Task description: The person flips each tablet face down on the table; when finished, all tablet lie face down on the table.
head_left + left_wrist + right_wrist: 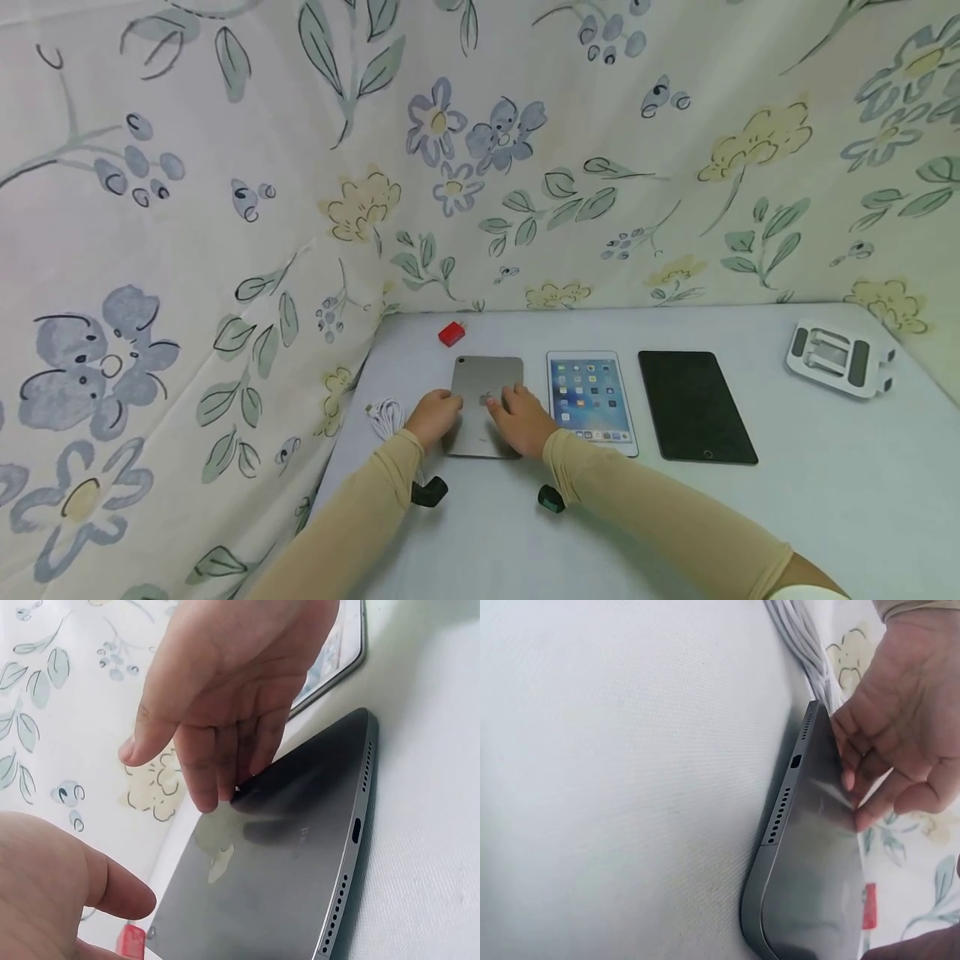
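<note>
A grey tablet [487,375] lies face down on the white table, its apple logo upward. In the head view, my left hand [433,418] is at its left edge and my right hand [522,423] at its right edge. The left wrist view shows the right hand [232,682] with fingertips against the tablet's edge and thumb raised apart. Seen from the right wrist, the fingertips of the left hand [907,720] meet the opposite long edge, thumb also apart. A charging port and speaker holes show along the tablet's near end [796,761].
Right of the grey tablet lie a white tablet [592,398] with its screen lit and a black tablet [697,406]. A white folding stand [838,358] sits far right. A red plug adapter [452,333] lies behind, and a coiled white cable [386,417] at the left.
</note>
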`<state>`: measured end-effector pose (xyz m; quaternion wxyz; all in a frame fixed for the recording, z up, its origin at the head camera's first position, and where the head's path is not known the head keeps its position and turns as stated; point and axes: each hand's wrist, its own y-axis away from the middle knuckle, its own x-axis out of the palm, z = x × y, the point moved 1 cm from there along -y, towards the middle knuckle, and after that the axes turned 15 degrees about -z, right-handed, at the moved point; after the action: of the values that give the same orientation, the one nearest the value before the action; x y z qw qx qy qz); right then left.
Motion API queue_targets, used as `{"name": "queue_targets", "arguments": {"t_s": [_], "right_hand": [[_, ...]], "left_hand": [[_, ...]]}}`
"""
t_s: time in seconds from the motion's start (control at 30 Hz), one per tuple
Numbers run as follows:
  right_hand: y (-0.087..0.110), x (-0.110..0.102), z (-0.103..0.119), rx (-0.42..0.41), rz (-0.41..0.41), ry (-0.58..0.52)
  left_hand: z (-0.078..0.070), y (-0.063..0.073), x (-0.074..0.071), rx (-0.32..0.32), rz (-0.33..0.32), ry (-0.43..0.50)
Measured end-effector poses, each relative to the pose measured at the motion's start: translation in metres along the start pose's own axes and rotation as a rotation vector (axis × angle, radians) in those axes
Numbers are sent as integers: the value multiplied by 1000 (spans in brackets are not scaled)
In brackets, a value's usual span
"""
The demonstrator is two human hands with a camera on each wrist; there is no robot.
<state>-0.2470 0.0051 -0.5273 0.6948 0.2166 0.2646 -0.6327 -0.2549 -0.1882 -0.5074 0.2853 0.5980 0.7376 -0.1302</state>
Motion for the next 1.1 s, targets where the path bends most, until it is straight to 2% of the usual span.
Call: {"name": "queue_targets", "arguments": {"t_s": [0.2,0.33,0.47,0.6,0.73,0.87,0.97,1.1], "right_hand": [[-7,-7,-1,-31,-25,61],[-12,-10,-2,-49,-52,82],[-12,-17,-1,-37,-43,58],[-8,-30,2,-63,-40,15],[1,-49,0,-73,-43,19],[12,-68,-17,-50,-81,32],[22,-79,-35,-30,-112,33],[35,-90,-54,14,-136,44]], "left_hand": [[-11,-6,5,3,-12,10],[-21,-10,7,9,4,0],[-29,-11,6,44,4,-92],[-37,-6,8,119,-45,-200],[-46,6,16,230,-86,-180],[-56,26,26,380,-43,-133],[-58,39,35,486,13,-188],[-56,48,52,636,54,-330]]}}
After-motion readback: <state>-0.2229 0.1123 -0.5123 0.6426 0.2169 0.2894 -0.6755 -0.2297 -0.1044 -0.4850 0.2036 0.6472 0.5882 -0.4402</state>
